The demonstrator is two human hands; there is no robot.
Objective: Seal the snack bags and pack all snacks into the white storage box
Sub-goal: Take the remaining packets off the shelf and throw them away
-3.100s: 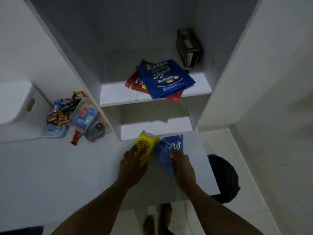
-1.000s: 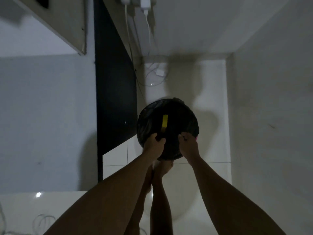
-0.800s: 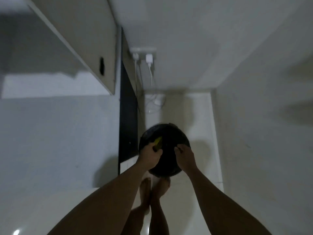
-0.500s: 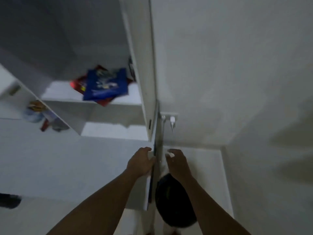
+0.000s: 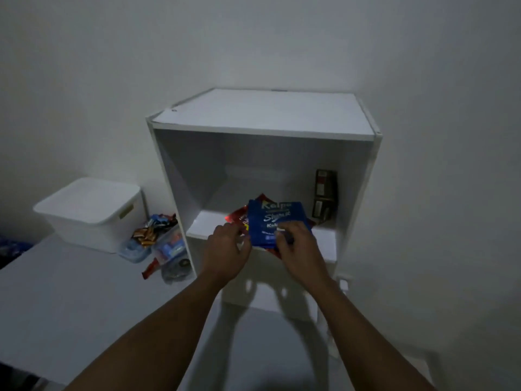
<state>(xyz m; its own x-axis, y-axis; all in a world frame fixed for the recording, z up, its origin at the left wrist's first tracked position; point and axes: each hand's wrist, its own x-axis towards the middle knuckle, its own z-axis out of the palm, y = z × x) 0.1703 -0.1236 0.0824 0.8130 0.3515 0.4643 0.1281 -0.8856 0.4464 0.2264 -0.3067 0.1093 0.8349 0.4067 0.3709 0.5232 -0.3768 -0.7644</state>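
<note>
Blue snack bag [image 5: 277,221]: one, at the shelf [image 5: 327,241] front edge, atop one red bag [image 5: 239,217]. Right hand [image 5: 296,246] grasps its lower edge. Left hand [image 5: 228,249] is at its left edge, grip indeterminate. White storage box [image 5: 90,210]: one, lidded. Packing appears not yet begun. Two clear tubs [image 5: 169,245] of sweets await on the tabletop [image 5: 70,306].

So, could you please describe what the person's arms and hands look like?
Both forearms are bare, with no sleeves showing. The left hand and right hand wear no gloves; no watch, ring or bracelet shows in the dim light.
</note>
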